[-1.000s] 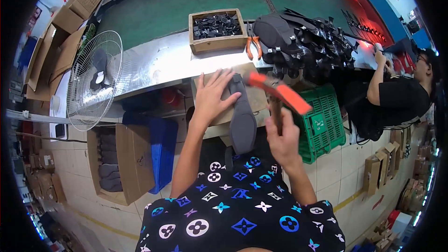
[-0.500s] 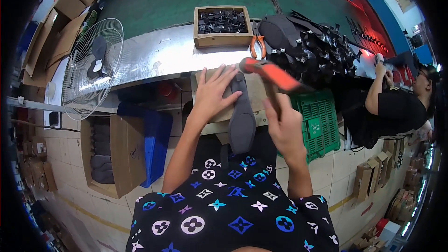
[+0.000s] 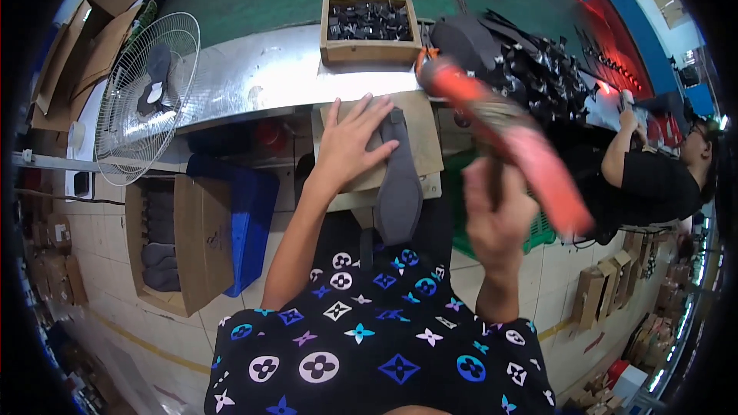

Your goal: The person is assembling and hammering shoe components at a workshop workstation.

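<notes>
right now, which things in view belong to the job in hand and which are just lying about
In use:
red-headed hammer, in the right hand
long grey piece, the left hand's thumb on it
wooden board beneath it

Apparently idle:
blue bin
green crate
wooden box of small black parts, perhaps supplies

Glossy metal desk (image 3: pixel 265 81), matt sole (image 3: pixel 399 200)
The tray (image 3: pixel 369 54) looks plain wood, the carton (image 3: pixel 206 234) matt cardboard, the bin (image 3: pixel 256 219) smooth, glossy plastic, the fan guard (image 3: pixel 173 96) metal wire.

Red hammer head (image 3: pixel 534 165), grey sole (image 3: pixel 399 192), black shirt (image 3: pixel 354 347) with multicoloured floral print
</notes>
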A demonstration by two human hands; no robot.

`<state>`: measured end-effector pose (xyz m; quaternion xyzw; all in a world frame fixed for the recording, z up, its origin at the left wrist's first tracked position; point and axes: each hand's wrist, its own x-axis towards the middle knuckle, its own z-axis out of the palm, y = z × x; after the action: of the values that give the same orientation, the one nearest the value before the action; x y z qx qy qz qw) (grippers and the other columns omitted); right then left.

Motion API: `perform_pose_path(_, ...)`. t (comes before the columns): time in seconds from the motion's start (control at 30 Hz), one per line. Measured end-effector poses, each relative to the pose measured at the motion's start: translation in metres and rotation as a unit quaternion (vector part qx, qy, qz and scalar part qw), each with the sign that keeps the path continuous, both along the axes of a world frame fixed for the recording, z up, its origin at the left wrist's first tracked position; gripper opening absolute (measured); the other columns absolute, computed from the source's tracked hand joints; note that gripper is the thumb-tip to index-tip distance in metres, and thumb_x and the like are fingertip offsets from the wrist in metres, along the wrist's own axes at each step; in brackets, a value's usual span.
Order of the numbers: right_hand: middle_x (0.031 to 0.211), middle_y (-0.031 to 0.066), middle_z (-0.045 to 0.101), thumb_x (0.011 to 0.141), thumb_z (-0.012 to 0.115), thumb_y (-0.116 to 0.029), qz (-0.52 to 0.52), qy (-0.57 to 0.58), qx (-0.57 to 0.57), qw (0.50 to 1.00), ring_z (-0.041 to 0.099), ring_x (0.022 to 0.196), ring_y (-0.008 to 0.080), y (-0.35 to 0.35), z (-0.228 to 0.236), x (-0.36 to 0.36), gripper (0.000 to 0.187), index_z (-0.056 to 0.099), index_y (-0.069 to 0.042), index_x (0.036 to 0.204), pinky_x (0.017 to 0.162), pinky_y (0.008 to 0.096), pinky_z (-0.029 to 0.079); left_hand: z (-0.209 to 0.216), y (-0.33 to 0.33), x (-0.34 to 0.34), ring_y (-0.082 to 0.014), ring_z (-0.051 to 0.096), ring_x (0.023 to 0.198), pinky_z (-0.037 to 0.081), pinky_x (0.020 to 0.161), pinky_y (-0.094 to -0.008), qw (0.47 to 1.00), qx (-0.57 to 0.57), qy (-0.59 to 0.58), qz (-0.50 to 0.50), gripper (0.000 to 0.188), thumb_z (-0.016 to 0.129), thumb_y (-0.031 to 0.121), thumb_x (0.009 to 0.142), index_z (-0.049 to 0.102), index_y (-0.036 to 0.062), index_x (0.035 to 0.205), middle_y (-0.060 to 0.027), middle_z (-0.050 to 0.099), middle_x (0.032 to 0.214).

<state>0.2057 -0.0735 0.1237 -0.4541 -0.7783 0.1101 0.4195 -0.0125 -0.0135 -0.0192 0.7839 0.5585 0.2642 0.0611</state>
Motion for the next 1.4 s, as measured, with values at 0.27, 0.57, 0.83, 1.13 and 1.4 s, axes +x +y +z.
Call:
perform_pose_path(0.27, 0.084, 0.0175, 0.063, 0.091, 0.063, -0.008, 0.028, -0.037, -0.179, 0.983, 0.066, 0.064, 0.0325, 0.007, -0.044, -0.004, 0.017, 0.056, 0.000, 0.105, 0.056, 0.0376, 0.051, 0.004, 0.003, -0.001, -0.0230, 0.041, 0.141, 0.018, 0.119, -0.0572, 1.000, 0.000, -0.015, 0.011, 0.062, 0.064, 0.048, 0.088, 0.052, 0.0181, 0.142, -0.0008, 0.050, 0.149)
perform_pose_path(0.57, 0.069, 0.0103, 0.060, 0.095, 0.066, -0.009, 0.024, 0.146, -0.072, 0.986, 0.054, 0.056, 0.0149, 0.014, -0.019, -0.009, 0.017, 0.064, 0.005, 0.104, 0.054, 0.0289, 0.046, 0.015, -0.004, 0.001, -0.0245, 0.065, 0.109, 0.043, 0.102, -0.0428, 0.980, 0.046, -0.191, 0.000, 0.024, 0.071, 0.025, 0.085, 0.071, 0.0080, 0.103, -0.0057, 0.072, 0.110)
perform_pose_path(0.83, 0.098, 0.0145, 0.065, 0.091, 0.069, -0.019, 0.020, -0.103, -0.002, 0.994, 0.065, 0.076, 0.0327, 0.040, -0.058, -0.004, 0.030, 0.058, -0.004, 0.115, 0.062, 0.0386, 0.053, 0.114, -0.089, 0.002, -0.0157, 0.061, 0.084, 0.046, 0.070, -0.0268, 0.855, -0.233, -0.454, -0.097, 0.020, 0.067, 0.015, 0.088, 0.074, 0.0011, 0.101, -0.0074, 0.065, 0.085)
perform_pose_path(1.13, 0.130, 0.0171, 0.056, 0.090, 0.067, -0.028, 0.125, -0.289, -0.010, 0.949, 0.058, 0.114, 0.0323, 0.036, -0.060, -0.010, 0.043, 0.062, -0.010, 0.128, 0.095, 0.0408, 0.047, 0.141, -0.123, 0.008, -0.0070, 0.051, 0.065, 0.041, 0.054, -0.0232, 0.739, -0.363, -0.552, -0.133, 0.025, 0.058, 0.018, 0.099, 0.072, -0.0022, 0.097, -0.0011, 0.049, 0.078)
perform_pose_path(1.4, 0.117, 0.0238, 0.059, 0.096, 0.055, -0.057, 0.387, 0.369, -0.426, 0.730, 0.059, 0.110, 0.0272, -0.002, -0.042, -0.014, 0.058, 0.063, 0.000, 0.101, 0.097, 0.0398, 0.047, 0.138, -0.122, 0.017, -0.0082, 0.056, 0.069, 0.044, 0.058, -0.0239, 0.696, -0.439, -0.545, -0.159, 0.028, 0.056, 0.022, 0.101, 0.072, -0.0010, 0.098, -0.0040, 0.059, 0.090)
